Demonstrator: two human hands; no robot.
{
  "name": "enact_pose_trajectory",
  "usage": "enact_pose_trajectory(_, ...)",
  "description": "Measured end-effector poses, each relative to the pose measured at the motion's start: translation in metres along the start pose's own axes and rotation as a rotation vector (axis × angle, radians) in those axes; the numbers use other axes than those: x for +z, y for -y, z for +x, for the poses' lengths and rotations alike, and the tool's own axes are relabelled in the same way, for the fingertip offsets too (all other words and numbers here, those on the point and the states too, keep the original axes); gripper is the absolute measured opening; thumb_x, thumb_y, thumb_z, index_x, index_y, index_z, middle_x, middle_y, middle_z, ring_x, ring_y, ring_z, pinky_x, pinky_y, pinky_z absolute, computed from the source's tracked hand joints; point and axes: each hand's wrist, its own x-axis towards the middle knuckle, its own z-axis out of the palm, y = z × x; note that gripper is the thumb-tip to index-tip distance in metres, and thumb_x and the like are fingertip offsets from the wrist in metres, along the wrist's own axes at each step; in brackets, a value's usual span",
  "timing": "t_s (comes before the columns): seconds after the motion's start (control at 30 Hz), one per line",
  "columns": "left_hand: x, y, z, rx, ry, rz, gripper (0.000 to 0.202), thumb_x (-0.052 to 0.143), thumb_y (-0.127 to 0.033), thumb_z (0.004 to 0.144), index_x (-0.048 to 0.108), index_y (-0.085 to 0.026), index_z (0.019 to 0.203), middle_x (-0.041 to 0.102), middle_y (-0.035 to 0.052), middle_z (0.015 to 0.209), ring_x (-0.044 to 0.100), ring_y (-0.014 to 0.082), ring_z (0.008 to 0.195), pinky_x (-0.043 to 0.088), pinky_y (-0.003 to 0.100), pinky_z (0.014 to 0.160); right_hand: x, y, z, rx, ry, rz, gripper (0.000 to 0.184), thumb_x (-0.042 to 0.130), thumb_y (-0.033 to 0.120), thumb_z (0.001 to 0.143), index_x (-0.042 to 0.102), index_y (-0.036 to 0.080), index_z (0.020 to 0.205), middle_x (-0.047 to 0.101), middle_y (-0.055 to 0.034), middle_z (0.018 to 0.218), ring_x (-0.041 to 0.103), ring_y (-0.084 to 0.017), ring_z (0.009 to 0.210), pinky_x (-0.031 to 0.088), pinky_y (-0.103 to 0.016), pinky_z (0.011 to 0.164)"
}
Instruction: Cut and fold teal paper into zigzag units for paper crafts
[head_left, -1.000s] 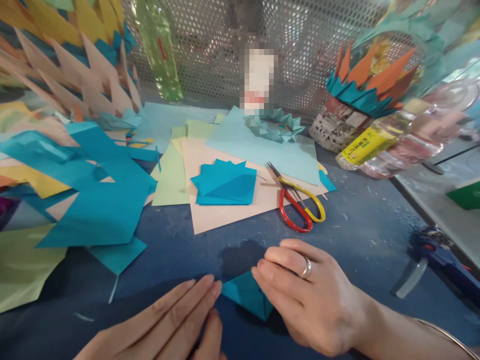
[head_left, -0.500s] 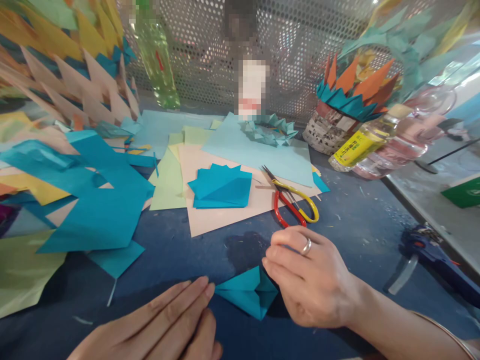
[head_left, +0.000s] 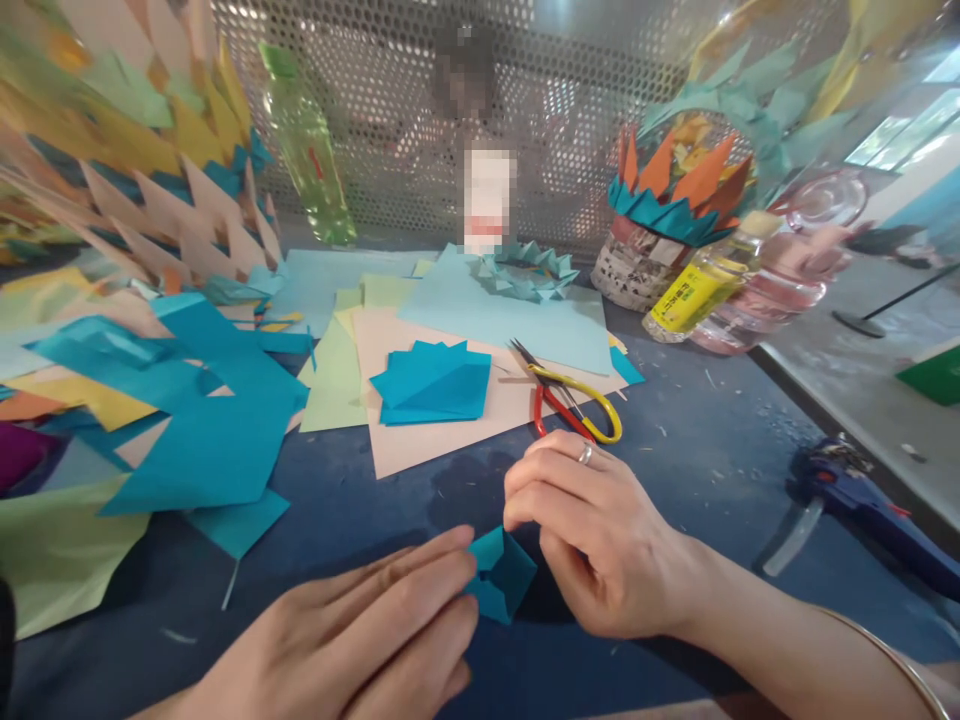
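A small folded piece of blue paper (head_left: 514,575) lies on the dark table, creased, with a pointed upper corner. My left hand (head_left: 367,620) covers its left part, the fingers long and pressed together against it. Close by its upper right edge is my right hand (head_left: 600,540), curled with the fingers bent inward and a ring on one finger. Nothing shows in the right hand; its fingertips are partly hidden. Just beyond that hand lie scissors (head_left: 574,395) with one red and one yellow handle. A stack of folded blue paper pieces (head_left: 435,385) rests on a pink sheet (head_left: 390,455).
Blue sheets and scraps (head_left: 202,430) are heaped at left, below tall spiky paper work (head_left: 150,200). A green bottle (head_left: 307,150) stands behind. On the right are a decorated pot (head_left: 637,265), a yellow-labelled bottle (head_left: 690,295) and a glue gun (head_left: 855,500).
My left hand has slid right over the blue paper, hiding its left tip. My right hand has shifted slightly left, its fingers still bent. The whole view has tilted a little.
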Motion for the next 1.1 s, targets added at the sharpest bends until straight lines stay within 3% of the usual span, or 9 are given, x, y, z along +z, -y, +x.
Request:
enact_pose_trajectory(0.13, 0.0, -0.001, 0.017, -0.124, 0.013, -0.028, 0.024, 0.047, -0.016, 0.097, 0.065, -0.015, 0.112, 0.07, 0.005, 0.115, 0.063, 0.0153, 0.112, 0.048, 0.026, 0.104, 0.001, -0.001, -0.001, -0.037, -0.02, -0.019, 0.021, 0.044, 0.003, 0.078, 0.062, 0.015, 0.077, 0.066, -0.0069, 0.079, 0.053, -0.018, 0.075, 0.048, -0.034, 0.071)
enact_pose_trajectory(0.3, -0.004, 0.005, 0.017, 0.012, 0.1, 0.003, 0.031, 0.045, -0.03, 0.098, 0.064, -0.015, 0.118, 0.069, 0.0068, 0.117, 0.063, 0.0183, 0.11, 0.045, 0.029, 0.105, 0.004, -0.002, -0.002, -0.052, -0.048, -0.012, 0.022, 0.045, 0.002, 0.079, 0.062, 0.015, 0.075, 0.066, -0.0062, 0.078, 0.052, -0.016, 0.072, 0.047, -0.034, 0.07)
enact_pose_trajectory(0.43, -0.006, 0.01, 0.022, 0.059, 0.161, 0.037, 0.031, 0.042, -0.016, 0.094, 0.065, -0.014, 0.116, 0.069, 0.0085, 0.116, 0.063, 0.0192, 0.109, 0.046, 0.031, 0.103, 0.005, -0.003, -0.002, -0.053, -0.055, -0.01, 0.022, 0.045, 0.002, 0.078, 0.062, 0.015, 0.075, 0.065, -0.0069, 0.077, 0.053, -0.017, 0.074, 0.047, -0.033, 0.07)
enact_pose_trajectory(0.63, 0.005, 0.012, 0.019, 0.06, 0.073, 0.08, 0.031, 0.046, -0.008, 0.091, 0.065, -0.014, 0.115, 0.07, 0.0092, 0.112, 0.063, 0.0202, 0.109, 0.048, 0.035, 0.103, 0.004, -0.002, -0.002, -0.061, -0.019, -0.02, 0.018, 0.048, 0.005, 0.071, 0.062, 0.016, 0.072, 0.064, -0.0057, 0.075, 0.051, -0.017, 0.072, 0.047, -0.033, 0.069)
enact_pose_trajectory(0.9, -0.01, 0.019, 0.021, 0.071, 0.062, 0.156, 0.035, 0.037, -0.004, 0.093, 0.065, -0.012, 0.113, 0.073, 0.0071, 0.1, 0.066, 0.0172, 0.099, 0.05, 0.031, 0.1, 0.003, 0.001, -0.001, -0.048, 0.043, -0.001, 0.015, 0.05, 0.008, 0.068, 0.061, 0.016, 0.073, 0.062, -0.0056, 0.075, 0.051, -0.017, 0.072, 0.045, -0.033, 0.067)
enact_pose_trajectory(1.0, -0.007, 0.02, 0.014, -0.01, 0.052, 0.159, 0.036, 0.037, -0.005, 0.093, 0.064, -0.013, 0.115, 0.071, 0.0073, 0.103, 0.066, 0.0179, 0.101, 0.05, 0.032, 0.099, 0.006, 0.002, -0.002, -0.036, 0.122, -0.012, 0.007, 0.056, 0.019, 0.079, 0.062, 0.016, 0.08, 0.063, -0.0066, 0.082, 0.053, -0.018, 0.077, 0.046, -0.033, 0.071)
enact_pose_trajectory(1.1, -0.005, 0.02, 0.004, -0.072, 0.104, 0.093, 0.04, 0.036, -0.006, 0.091, 0.063, -0.016, 0.119, 0.07, 0.0071, 0.11, 0.064, 0.0188, 0.106, 0.049, 0.033, 0.101, 0.011, 0.002, -0.003, -0.034, 0.16, -0.046, 0.023, 0.063, 0.039, 0.085, 0.062, 0.016, 0.085, 0.064, -0.0072, 0.09, 0.055, -0.019, 0.083, 0.047, -0.035, 0.075)
